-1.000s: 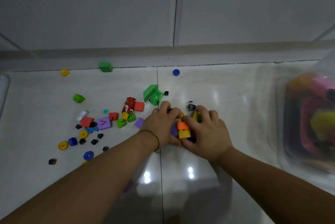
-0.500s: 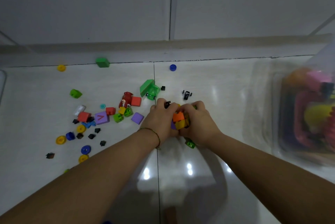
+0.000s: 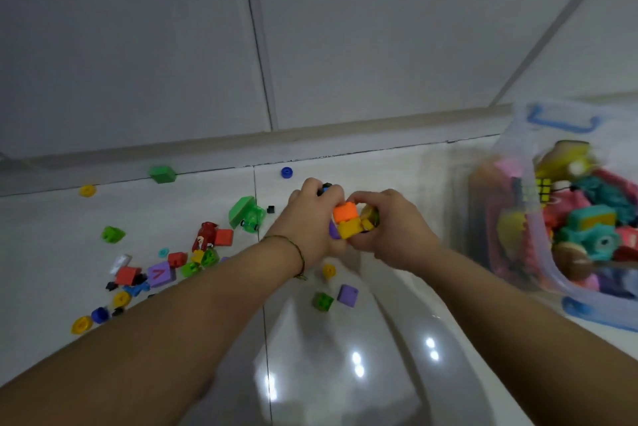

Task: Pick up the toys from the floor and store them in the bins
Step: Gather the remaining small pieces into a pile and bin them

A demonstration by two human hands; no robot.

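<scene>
My left hand and my right hand are cupped together above the floor, gripping a bunch of toy blocks between them; an orange block and a yellow one show on top, a purple one below. A clear plastic bin with blue handles, full of colourful toys, stands to the right of my hands. Below my hands a green block, a purple block and a yellow ring lie on the floor. Several more toys lie scattered to the left.
The white tiled floor meets a grey wall at the back. By the wall lie a green block, a blue ring and a yellow ring. A green toy vehicle sits left of my hands.
Both hands have lifted off the floor with the bunch of blocks and moved right toward the bin. A few pieces dropped out and now lie on the floor below.
</scene>
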